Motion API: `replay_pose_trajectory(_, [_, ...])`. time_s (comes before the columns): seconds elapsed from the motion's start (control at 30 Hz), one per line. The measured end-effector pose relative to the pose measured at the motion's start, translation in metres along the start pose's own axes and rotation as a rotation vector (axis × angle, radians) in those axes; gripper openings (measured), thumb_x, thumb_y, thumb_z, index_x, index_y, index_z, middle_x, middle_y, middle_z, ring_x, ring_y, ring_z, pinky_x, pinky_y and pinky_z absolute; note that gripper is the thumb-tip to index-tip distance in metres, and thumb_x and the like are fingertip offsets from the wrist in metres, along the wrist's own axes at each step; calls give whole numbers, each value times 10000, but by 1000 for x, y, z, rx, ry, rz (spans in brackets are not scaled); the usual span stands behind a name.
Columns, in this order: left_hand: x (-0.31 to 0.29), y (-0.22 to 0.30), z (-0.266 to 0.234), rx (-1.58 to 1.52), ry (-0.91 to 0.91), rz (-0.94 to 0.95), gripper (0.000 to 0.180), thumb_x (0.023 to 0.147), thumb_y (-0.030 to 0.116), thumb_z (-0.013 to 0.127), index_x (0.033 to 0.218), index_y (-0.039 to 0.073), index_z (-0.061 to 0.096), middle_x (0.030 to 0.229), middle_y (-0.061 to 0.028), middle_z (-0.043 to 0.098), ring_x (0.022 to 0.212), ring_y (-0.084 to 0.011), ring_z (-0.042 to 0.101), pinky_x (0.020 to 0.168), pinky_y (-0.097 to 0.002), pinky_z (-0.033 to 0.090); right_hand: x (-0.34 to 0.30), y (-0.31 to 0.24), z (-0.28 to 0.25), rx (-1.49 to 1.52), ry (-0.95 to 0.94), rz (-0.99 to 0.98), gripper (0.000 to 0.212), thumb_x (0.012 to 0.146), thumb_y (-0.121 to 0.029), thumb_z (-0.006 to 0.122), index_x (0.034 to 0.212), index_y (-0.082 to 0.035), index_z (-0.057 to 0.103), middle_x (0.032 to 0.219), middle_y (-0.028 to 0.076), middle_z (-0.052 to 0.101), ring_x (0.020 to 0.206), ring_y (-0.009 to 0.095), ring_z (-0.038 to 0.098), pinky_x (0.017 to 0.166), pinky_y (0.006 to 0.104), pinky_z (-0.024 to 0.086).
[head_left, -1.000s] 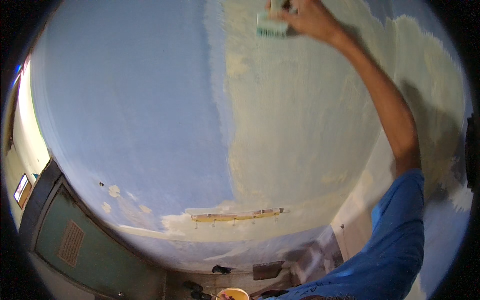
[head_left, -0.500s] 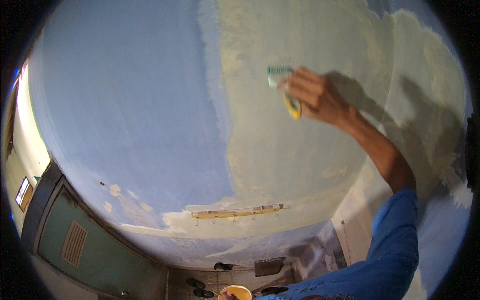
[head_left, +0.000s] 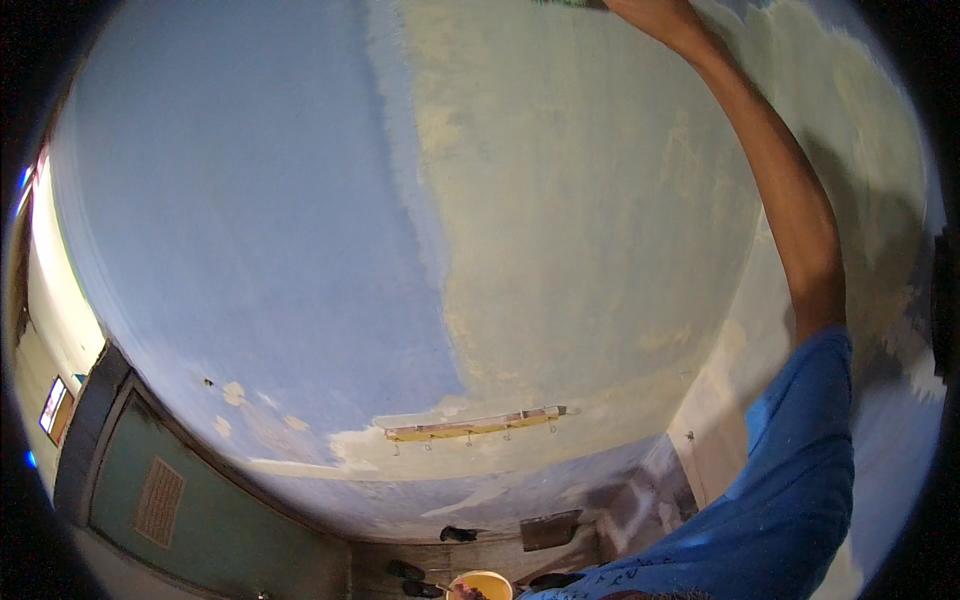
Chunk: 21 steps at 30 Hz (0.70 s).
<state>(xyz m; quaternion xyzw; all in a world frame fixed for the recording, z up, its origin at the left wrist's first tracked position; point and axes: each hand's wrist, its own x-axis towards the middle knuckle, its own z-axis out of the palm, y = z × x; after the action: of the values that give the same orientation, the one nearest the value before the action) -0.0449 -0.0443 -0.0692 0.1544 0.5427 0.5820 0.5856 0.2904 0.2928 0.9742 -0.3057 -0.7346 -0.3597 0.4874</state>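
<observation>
My right hand is stretched up to the top edge of the view, where most of it is cut off. It grips a paintbrush, of which only the green bristles show, close against the wall. That wall is blue on the left and coated pale yellowish-green on the right, with a ragged border between. Low down, my left hand shows as a few fingers curled at the rim of a yellow bucket; the rest of it lies outside the view.
A yellow hook rail is fixed low on the wall, with patches of bare plaster to its left. At lower left stands a green door with a vent. Dark footwear and a brown board lie near the floor.
My right hand has swept upward along the wall with the paintbrush, so its yellow handle is out of view. The arm is straighter. My left hand stays at the bucket.
</observation>
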Motion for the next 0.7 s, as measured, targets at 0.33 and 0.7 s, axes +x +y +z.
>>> replay_pose_trajectory(0.33, [-14, 73, 42, 219, 244, -175, 501, 1007, 566, 460, 851, 116, 615, 623, -20, 540, 511, -137, 510, 423, -318, 420, -139, -4, 38, -151, -95, -621, 260, 827, -42, 687, 1087, -44, 681, 1045, 88, 664, 1038, 219, 632, 842, 378, 569])
replay_pose_trajectory(0.7, [-23, 133, 68, 348, 88, 36, 504, 996, 581, 461, 838, 122, 599, 616, -17, 524, 505, -148, 499, 429, -327, 416, -30, 21, -1, 142, -349, -107, 276, 911, -242, 715, 1103, -46, 742, 979, 105, 750, 855, 158, 685, 846, 339, 541])
